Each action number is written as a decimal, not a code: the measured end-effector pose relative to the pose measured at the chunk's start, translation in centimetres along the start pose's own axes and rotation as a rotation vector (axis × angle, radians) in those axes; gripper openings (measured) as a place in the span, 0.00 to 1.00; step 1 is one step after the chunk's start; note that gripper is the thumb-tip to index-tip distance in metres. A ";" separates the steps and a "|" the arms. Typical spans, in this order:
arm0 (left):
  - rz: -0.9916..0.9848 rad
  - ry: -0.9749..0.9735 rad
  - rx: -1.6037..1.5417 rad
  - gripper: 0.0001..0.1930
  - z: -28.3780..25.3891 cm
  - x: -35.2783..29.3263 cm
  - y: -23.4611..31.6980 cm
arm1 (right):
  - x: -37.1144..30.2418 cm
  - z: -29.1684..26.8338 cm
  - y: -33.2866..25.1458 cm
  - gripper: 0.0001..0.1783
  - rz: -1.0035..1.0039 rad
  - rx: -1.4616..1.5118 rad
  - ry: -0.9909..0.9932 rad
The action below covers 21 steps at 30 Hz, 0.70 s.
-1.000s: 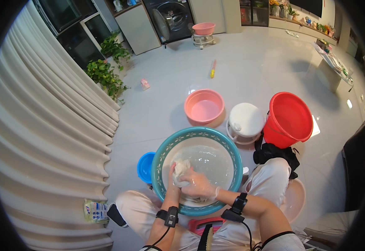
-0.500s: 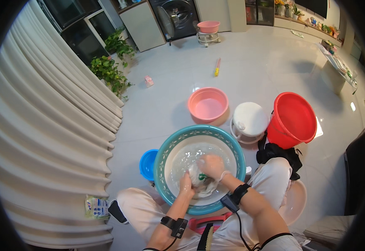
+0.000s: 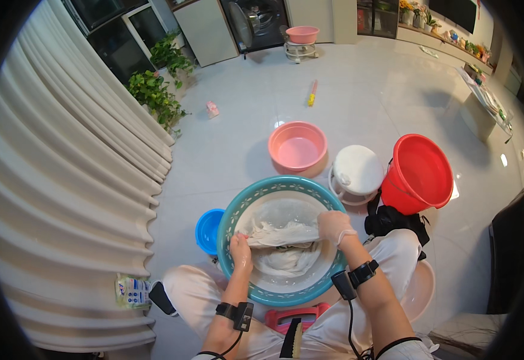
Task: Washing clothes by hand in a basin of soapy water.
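Observation:
A white wet garment is stretched sideways across a wide basin with a teal patterned rim, which stands between my knees. My left hand grips the garment's left end at the basin's left side. At the right side, my right hand is closed round the other end. The rest of the cloth lies bunched in the shallow water below, with a small green patch partly showing under the stretched part. Black devices with cables are strapped on both forearms.
Beyond the basin stand a pink basin, a round white stool and a red bucket. A small blue basin is at the left, a black bag by my right knee. A red-pink plastic item lies in front of me.
My hands have moved apart, left hand to the left and right hand to the right. The garment, bunched between them before, is now pulled out wide above the water.

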<state>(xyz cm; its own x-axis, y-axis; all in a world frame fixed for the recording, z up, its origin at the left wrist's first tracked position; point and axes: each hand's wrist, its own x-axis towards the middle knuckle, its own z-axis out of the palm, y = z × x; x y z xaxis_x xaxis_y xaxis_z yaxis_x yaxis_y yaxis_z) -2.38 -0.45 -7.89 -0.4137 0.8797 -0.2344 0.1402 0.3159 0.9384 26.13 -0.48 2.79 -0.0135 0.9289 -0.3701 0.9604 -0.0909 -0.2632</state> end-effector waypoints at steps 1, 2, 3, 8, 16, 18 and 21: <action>-0.091 -0.060 -0.093 0.12 -0.3 -0.6 0.1 | -0.2 0.2 -0.5 0.15 -0.031 -0.052 -0.046; -0.182 -0.120 -0.187 0.11 -0.5 -1.1 0.2 | -0.6 0.5 -1.1 0.15 -0.036 -0.054 -0.048; -0.183 -0.114 -0.188 0.11 -0.6 -1.7 0.2 | -1.1 0.8 -2.0 0.15 -0.159 -0.090 0.103; -0.036 -0.319 -0.174 0.12 -0.3 -5.6 6.3 | -0.7 6.2 -4.8 0.17 -0.628 -0.095 0.564; 0.197 -0.183 -0.308 0.19 -1.1 -4.5 8.4 | -2.4 -0.9 -5.9 0.12 -0.501 1.238 -0.272; 0.093 -0.308 -0.360 0.21 -0.8 -4.0 6.9 | -4.2 -3.4 -7.0 0.15 -0.579 1.287 -0.301; -0.074 -0.530 -0.439 0.24 1.3 -3.8 4.5 | -5.9 -4.8 -7.4 0.18 -0.629 1.457 -0.301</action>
<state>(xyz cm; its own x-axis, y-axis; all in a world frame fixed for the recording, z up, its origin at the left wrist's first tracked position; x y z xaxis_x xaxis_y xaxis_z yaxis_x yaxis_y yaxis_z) 0.96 -1.90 -3.10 0.1027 0.9516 -0.2898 -0.2945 0.3073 0.9049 20.44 -3.57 11.22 -0.5029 0.8643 0.0117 -0.2829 -0.1517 -0.9471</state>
